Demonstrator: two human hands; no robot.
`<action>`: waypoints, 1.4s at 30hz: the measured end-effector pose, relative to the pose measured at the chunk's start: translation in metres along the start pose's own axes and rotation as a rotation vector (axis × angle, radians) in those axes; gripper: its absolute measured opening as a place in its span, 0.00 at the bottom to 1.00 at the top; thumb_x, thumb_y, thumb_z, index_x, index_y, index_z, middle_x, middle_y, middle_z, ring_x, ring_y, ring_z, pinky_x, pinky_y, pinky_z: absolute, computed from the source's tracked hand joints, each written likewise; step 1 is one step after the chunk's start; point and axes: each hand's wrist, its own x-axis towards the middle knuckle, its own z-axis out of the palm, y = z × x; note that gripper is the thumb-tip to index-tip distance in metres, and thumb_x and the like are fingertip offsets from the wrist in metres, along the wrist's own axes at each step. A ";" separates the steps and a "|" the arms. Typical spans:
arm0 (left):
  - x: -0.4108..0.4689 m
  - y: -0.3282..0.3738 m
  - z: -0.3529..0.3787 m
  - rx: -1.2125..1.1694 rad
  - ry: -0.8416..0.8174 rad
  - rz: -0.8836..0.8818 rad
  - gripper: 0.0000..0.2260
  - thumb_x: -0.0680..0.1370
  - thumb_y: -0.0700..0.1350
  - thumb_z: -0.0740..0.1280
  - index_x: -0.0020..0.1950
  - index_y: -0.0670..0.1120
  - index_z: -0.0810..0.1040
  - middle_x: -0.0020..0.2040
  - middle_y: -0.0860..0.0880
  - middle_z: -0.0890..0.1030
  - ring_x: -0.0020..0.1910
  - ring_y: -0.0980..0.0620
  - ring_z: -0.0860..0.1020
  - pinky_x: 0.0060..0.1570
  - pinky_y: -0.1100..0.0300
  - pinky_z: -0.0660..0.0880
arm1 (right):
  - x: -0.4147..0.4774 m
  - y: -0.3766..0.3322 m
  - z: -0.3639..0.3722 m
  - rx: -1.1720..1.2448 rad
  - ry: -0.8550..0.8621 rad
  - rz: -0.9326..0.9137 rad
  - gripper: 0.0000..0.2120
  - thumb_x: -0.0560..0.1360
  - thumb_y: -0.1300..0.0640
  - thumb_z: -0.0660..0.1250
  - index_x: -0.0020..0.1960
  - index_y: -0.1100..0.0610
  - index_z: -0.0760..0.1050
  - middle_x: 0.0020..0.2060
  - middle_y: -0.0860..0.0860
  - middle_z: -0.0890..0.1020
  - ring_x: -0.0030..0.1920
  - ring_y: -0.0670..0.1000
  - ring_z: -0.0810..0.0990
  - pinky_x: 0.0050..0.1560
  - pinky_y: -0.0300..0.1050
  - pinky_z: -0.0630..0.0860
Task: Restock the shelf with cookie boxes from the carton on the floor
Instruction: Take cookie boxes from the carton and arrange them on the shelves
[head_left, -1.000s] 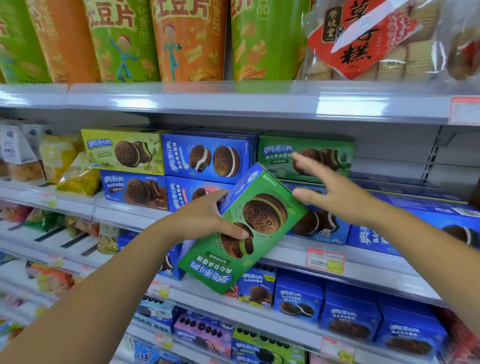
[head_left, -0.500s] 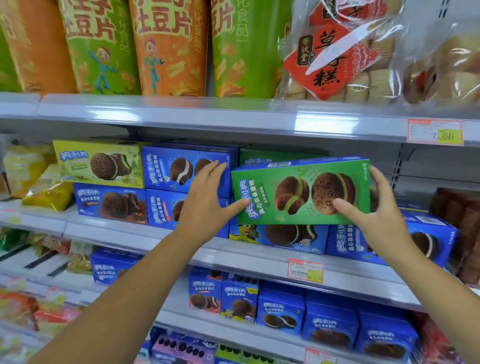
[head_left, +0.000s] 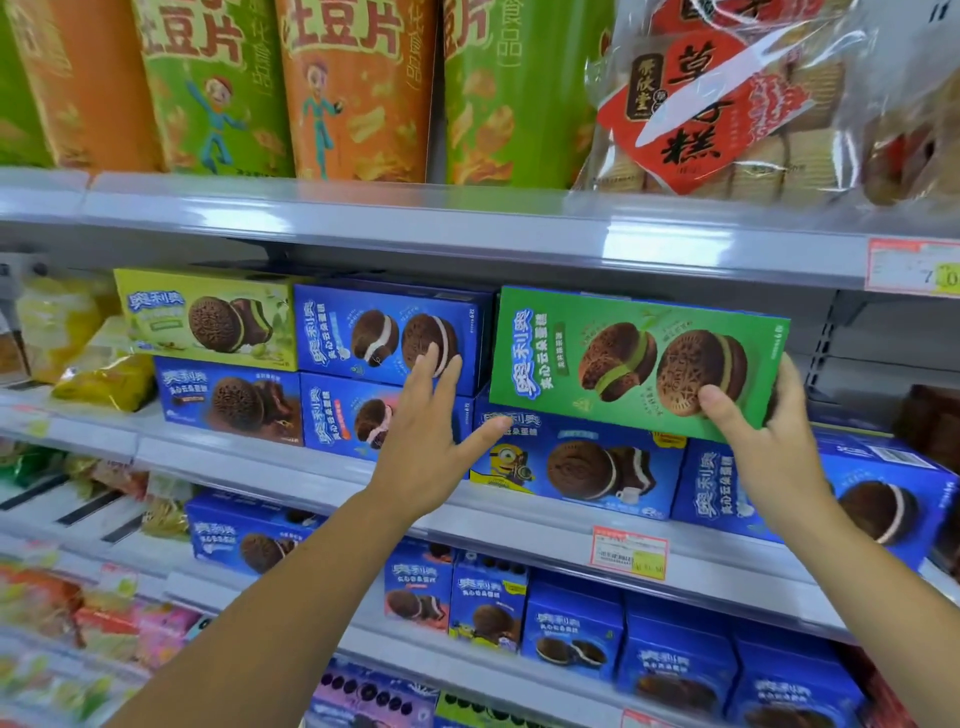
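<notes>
The green cookie box (head_left: 634, 358) sits tilted atop the minion box (head_left: 576, 467), pinched at its lower right corner by the right hand (head_left: 763, 436). The left hand (head_left: 431, 441), fingers spread, is just left of it, seemingly not touching. One-cornered grip; it could tip forward off the shelf.

The green cookie box (head_left: 636, 361) reads 奥利奥; the orange chip bag (head_left: 358, 88) 土豆片; the red cake label (head_left: 696, 104) 草子糕.
</notes>
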 end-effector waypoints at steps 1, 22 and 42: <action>0.001 -0.001 0.001 0.023 0.004 0.010 0.41 0.73 0.71 0.56 0.81 0.54 0.49 0.81 0.55 0.43 0.80 0.56 0.42 0.76 0.50 0.50 | 0.003 -0.001 0.001 -0.029 0.004 -0.004 0.33 0.75 0.51 0.69 0.75 0.47 0.57 0.64 0.44 0.74 0.58 0.42 0.75 0.54 0.33 0.67; 0.008 -0.020 0.031 0.285 0.099 0.089 0.40 0.75 0.70 0.52 0.81 0.50 0.52 0.81 0.43 0.42 0.80 0.45 0.39 0.77 0.47 0.52 | 0.029 0.009 0.031 -0.379 -0.112 0.085 0.40 0.70 0.40 0.71 0.74 0.51 0.56 0.67 0.50 0.72 0.67 0.54 0.72 0.61 0.49 0.71; -0.485 -0.272 0.130 0.198 -0.753 -0.792 0.24 0.78 0.49 0.63 0.75 0.52 0.66 0.76 0.49 0.64 0.72 0.46 0.66 0.68 0.53 0.68 | -0.455 0.261 0.181 -0.473 -1.116 0.500 0.12 0.77 0.52 0.62 0.60 0.43 0.72 0.55 0.39 0.68 0.59 0.47 0.74 0.61 0.50 0.72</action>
